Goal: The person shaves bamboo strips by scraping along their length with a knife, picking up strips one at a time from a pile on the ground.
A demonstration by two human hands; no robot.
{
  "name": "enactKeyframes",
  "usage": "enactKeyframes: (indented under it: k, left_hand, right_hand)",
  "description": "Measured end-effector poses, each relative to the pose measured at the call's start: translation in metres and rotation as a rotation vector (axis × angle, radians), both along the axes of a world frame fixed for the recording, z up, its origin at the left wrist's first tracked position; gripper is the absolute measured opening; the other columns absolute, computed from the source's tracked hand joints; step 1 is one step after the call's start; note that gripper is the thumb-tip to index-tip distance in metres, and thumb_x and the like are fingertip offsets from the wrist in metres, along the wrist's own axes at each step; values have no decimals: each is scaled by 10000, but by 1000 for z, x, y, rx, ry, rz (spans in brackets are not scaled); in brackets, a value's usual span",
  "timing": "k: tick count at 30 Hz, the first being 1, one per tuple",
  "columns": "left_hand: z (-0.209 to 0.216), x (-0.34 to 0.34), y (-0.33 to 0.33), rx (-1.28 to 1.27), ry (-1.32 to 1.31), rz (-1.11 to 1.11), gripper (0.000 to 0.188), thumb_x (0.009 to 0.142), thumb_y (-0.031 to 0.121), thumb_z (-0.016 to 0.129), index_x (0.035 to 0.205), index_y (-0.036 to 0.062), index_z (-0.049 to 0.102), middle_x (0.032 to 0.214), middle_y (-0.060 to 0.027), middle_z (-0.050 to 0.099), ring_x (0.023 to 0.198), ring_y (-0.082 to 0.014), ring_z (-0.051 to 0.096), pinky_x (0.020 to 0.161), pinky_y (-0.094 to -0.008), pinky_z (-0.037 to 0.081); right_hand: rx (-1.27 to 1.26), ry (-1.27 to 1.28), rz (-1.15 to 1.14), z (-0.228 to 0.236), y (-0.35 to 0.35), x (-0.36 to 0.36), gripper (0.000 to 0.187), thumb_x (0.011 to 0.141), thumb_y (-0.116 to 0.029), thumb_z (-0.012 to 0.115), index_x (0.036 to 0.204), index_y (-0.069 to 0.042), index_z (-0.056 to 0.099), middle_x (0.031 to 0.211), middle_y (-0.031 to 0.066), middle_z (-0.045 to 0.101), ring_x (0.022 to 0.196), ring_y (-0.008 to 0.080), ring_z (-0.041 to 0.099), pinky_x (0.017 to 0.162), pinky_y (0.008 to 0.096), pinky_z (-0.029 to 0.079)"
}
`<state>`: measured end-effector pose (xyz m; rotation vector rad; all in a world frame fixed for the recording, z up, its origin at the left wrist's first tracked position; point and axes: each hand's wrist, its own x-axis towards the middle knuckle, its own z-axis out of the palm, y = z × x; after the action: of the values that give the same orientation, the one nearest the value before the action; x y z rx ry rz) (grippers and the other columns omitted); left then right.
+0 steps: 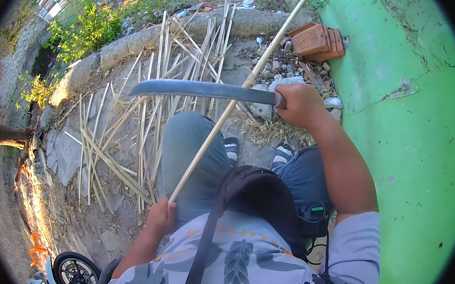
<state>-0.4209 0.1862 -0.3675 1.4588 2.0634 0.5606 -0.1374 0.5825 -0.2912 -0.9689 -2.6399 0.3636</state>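
Plainly, the bamboo strip was long, narrow and straw-pale, with a slightly darker joint just above the machete, whose grey blade curved gently toward its left tip. The strip slanted over the person's left thigh, rising away to the upper right. Its lower end sat in the left hand, thumb and fingers pinching it, so nearly all its length stretched beyond them. The right hand's fingers were curled tightly round the machete's handle; the blade crossed the strip, though contact could not be told.
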Motion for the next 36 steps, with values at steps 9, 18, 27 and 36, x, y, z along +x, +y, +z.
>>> enactKeyframes:
  k: [9,18,27,36]
  left_hand:
    - [44,6,20,24,-24,3,426,1013,374,436,822,-4,486,654,-288,529,670,-538,542,571,-564,398]
    - [50,32,-6,12,-7,30,440,1013,389,434,819,-4,484,640,-280,533,663,-539,545,564,-565,401]
    - [70,45,1,9,-3,33,412,1005,380,453,851,1,503,653,-286,550,675,-539,559,572,-573,411]
    - [105,103,-13,-12,-31,32,453,1016,411,430,837,3,510,678,-274,564,700,-528,569,580,-545,424]
  right_hand:
    - [-110,24,-51,53,29,9,129,783,-211,661,860,-107,656,764,153,676,740,401,654,689,490,521]
    - [-36,48,2,63,-4,29,149,766,-197,688,868,-95,651,763,151,665,759,385,658,686,481,521]
    - [-87,52,-113,70,26,46,124,789,-215,673,857,-110,677,785,164,684,779,372,671,714,466,529]
    - [-344,466,-111,96,27,131,254,826,-261,770,851,-29,670,625,24,588,574,168,582,550,355,446]
